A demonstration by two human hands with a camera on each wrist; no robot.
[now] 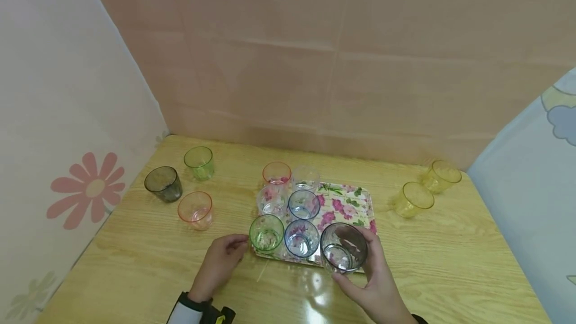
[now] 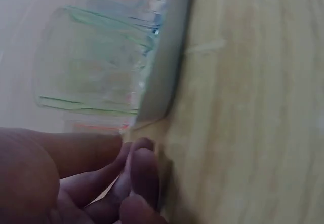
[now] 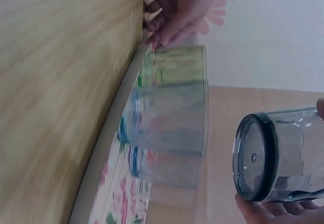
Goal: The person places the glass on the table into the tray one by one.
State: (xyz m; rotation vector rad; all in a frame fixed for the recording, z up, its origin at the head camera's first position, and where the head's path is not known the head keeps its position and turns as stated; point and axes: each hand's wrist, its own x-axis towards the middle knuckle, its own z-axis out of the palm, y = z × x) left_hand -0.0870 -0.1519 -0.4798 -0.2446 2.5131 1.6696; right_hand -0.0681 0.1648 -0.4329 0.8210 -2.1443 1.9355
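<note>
Grasped in the person's right hand [image 1: 378, 281], a smoky glass [image 1: 344, 248] is held above the near right part of a flowered tray [image 1: 346, 191]; the left hand [image 1: 220, 261] is at the near left corner, though whether it pinches the rim cannot be told. Upright glasses, front to back: green glass [image 1: 266, 234] beside blue glass [image 1: 302, 239], then further pairs. Flanking on the wooden table [image 1: 454, 244]: three tumblers [image 1: 195, 211] left, two yellow glasses [image 1: 414, 200] right. Behind: a pinkish-brown cloth [image 1: 292, 74]

table [image 1: 450, 264] | tan backdrop [image 1: 342, 64] — creased | red flower print [image 1: 95, 188], left | apparent cloud print [image 1: 563, 123], right
</note>
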